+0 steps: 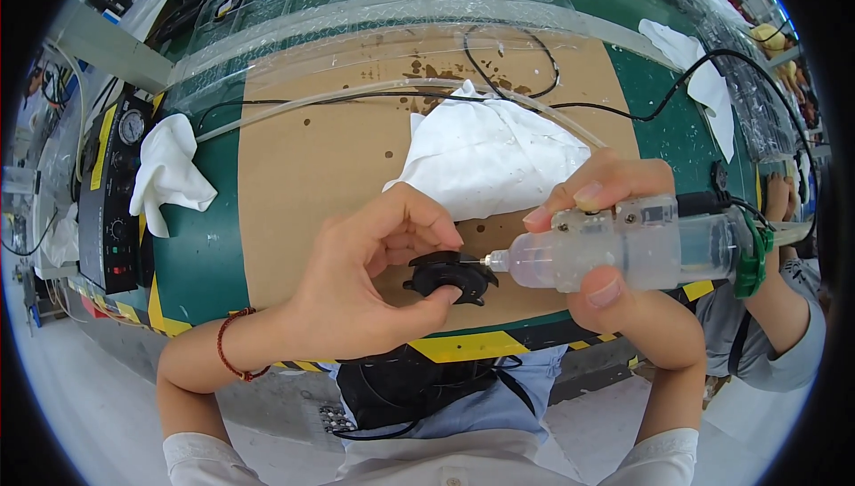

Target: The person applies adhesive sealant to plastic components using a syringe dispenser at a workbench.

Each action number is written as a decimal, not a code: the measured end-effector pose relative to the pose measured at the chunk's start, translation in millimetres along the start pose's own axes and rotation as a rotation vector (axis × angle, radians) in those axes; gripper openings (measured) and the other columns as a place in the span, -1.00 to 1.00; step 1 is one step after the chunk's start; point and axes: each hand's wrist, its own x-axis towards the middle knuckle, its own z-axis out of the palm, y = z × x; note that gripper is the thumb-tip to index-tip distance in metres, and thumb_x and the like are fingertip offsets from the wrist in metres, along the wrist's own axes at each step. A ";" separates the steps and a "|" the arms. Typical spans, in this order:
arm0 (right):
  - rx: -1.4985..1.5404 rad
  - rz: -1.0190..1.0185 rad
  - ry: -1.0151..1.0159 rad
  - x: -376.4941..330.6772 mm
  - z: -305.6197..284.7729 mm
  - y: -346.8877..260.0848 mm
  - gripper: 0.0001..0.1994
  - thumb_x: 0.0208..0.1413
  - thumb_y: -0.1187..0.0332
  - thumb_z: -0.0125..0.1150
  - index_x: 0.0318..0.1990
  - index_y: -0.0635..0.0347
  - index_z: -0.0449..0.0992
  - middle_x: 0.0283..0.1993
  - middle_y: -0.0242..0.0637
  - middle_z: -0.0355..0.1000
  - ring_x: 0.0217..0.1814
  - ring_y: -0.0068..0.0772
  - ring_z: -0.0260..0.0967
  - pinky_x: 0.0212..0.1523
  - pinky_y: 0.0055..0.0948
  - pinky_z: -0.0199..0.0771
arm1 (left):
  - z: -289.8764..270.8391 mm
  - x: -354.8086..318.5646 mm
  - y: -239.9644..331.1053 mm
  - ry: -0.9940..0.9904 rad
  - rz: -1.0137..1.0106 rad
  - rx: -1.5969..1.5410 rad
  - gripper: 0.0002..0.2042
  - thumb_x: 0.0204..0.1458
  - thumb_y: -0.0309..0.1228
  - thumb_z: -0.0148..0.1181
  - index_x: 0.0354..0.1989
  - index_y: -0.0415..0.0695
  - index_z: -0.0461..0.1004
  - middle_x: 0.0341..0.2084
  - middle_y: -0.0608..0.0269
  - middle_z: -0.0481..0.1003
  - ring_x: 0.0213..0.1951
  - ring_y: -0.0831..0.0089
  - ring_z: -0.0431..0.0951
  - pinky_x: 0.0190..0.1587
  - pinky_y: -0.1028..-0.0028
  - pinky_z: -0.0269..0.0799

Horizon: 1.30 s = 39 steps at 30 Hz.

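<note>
Between the thumb and fingers of my left hand (pixel 365 272) is a small round black plastic part (pixel 436 279) with tabs on its rim. My right hand (pixel 614 228) is wrapped round a translucent dispensing syringe (pixel 579 250) lying almost level. Its thin metal needle (pixel 486 261) points left and meets the black part's upper right edge, or nearly so; I cannot tell if they touch. A green clamp cap (pixel 755 259) closes the syringe's rear end. Just beyond both hands lies a crumpled white cloth (pixel 494 152).
Stained brown cardboard (pixel 312 174) covers the green bench. A black dispenser box with a gauge (pixel 116 192) stands at the left beside another white cloth (pixel 171 170). A clear hose (pixel 356 93) and black cable (pixel 614 112) cross the bench. A co-worker's arm (pixel 779 299) shows at the right.
</note>
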 end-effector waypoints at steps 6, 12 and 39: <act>0.177 -0.085 0.200 2.9 6.0 4.4 -0.50 -0.19 -0.05 0.14 -0.25 0.09 0.16 -0.44 -0.27 0.21 -0.42 -0.47 0.31 -0.53 -0.55 0.33 | 1.5 -0.4 5.0 -0.006 -0.033 -0.021 -0.66 -0.30 -0.67 0.17 -0.29 -0.23 0.24 -0.34 0.24 0.35 -0.22 0.55 0.39 -0.09 0.56 0.28; 0.545 0.366 0.268 17.7 -5.2 9.6 -0.79 -0.07 0.30 0.13 -0.32 0.17 0.30 -0.60 -0.49 0.26 -0.71 -0.79 0.10 -0.76 -0.75 0.07 | -0.5 1.2 10.2 0.021 -0.058 -0.033 -0.62 -0.31 -0.72 0.15 -0.27 -0.22 0.19 -0.36 0.21 0.36 -0.27 0.53 0.40 -0.16 0.56 0.29; 0.641 0.352 -0.346 27.6 -42.1 32.9 -0.73 0.07 0.13 -0.19 -0.57 0.04 0.15 -0.76 -0.55 -0.12 -0.82 -0.69 -0.27 -0.82 -0.62 -0.24 | 221.1 264.1 45.4 -0.447 -0.146 0.682 -0.63 -0.29 -0.29 0.23 -0.35 -0.28 0.31 -0.40 0.16 0.38 -0.36 0.48 0.41 -0.37 0.51 0.38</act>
